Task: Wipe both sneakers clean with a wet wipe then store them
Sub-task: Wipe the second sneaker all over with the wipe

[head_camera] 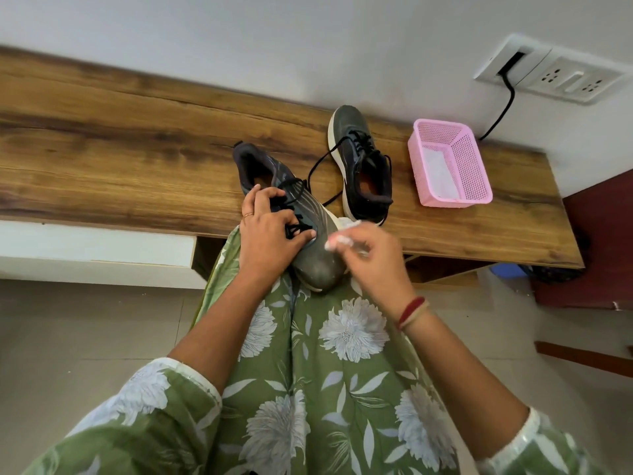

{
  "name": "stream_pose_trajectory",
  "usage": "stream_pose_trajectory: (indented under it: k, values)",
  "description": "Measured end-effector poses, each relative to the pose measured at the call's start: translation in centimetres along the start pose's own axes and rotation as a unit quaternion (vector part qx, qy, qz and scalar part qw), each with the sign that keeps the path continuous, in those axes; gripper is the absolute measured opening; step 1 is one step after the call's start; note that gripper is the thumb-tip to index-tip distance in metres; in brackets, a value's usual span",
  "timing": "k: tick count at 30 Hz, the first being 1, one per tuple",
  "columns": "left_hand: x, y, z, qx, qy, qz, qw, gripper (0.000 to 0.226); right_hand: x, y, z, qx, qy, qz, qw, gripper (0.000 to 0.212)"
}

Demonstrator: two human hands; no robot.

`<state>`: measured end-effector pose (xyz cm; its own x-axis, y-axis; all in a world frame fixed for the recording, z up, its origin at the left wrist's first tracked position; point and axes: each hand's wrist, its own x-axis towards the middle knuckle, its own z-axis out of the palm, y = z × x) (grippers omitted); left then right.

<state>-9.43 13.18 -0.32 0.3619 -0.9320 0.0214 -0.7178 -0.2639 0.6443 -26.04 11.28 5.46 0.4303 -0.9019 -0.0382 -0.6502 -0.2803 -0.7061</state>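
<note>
A dark grey sneaker (pixel 315 255) lies across the table's front edge, toe toward me over my lap. My left hand (pixel 270 234) presses down on its laces and tongue, gripping it. My right hand (pixel 370 255) is closed on a crumpled white wet wipe (pixel 337 240) held against the sneaker's right side near the toe; the hand is motion-blurred. The second sneaker (pixel 359 162), same dark grey with a white sole, stands alone on the wooden table (pixel 120 159), its black lace trailing left.
A pink perforated plastic basket (pixel 452 162) with something white inside sits at the table's right. A wall socket panel (pixel 548 73) with a black cable hangs above it. My green floral clothing fills the lower view; tiled floor lies at left.
</note>
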Motion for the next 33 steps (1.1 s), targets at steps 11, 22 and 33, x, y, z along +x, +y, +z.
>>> stream_pose_trajectory:
  k: [11, 22, 33]
  values:
    - [0.1, -0.2, 0.2, -0.001, 0.002, 0.019, 1.000, 0.031, 0.6, 1.7, 0.5, -0.184, -0.035, -0.031, 0.982, 0.016]
    - [0.1, -0.5, 0.4, -0.013, 0.024, 0.033, 0.999, 0.032, 5.2, 0.7, 0.0, -0.097, -0.052, 0.025, 0.994, 0.012]
    - [0.2, -0.5, 0.3, -0.020, 0.023, 0.020, 0.999, 0.034, -0.8, 0.0, -2.0, -0.062, -0.122, 0.013, 0.990, 0.018]
